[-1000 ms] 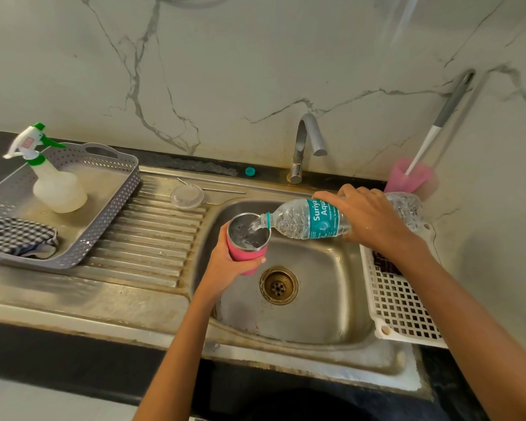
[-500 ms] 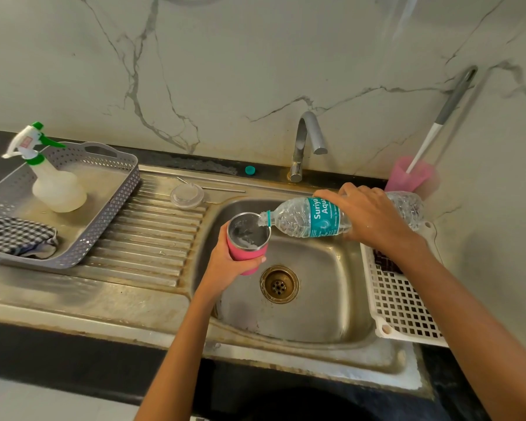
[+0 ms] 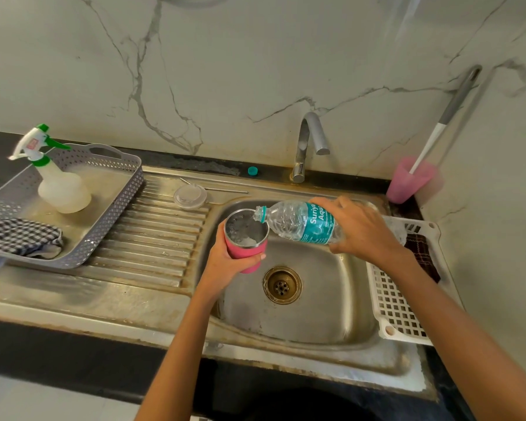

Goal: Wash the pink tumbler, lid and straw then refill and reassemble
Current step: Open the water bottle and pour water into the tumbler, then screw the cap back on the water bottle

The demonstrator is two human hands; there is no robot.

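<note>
Currently on my feed, largest first. One steel sink (image 3: 331, 317) with a ribbed drainboard to its left; one drain (image 3: 282, 285); one tap (image 3: 308, 141) behind. One grey tray (image 3: 116, 208) on the drainboard's far left, holding one spray bottle (image 3: 60, 186) and one checked cloth (image 3: 19, 235). One white basket (image 3: 395, 311) at the sink's right edge, one dark cloth (image 3: 419, 253) in it. One pink cup (image 3: 407, 183) in the corner, one brush (image 3: 450, 110) standing in it. One water bottle (image 3: 301, 223), tipped nearly flat, my right hand (image 3: 362, 229) clasped around its rear half, mouth at the tumbler's rim. One pink tumbler (image 3: 246, 235), upright above the basin, my left hand (image 3: 225, 262) wrapped around its body; water shows inside. One clear lid (image 3: 190, 196) lying on the drainboard, one metal straw (image 3: 225, 189) just behind it. One teal cap (image 3: 252, 170) on the ledge near the tap.
</note>
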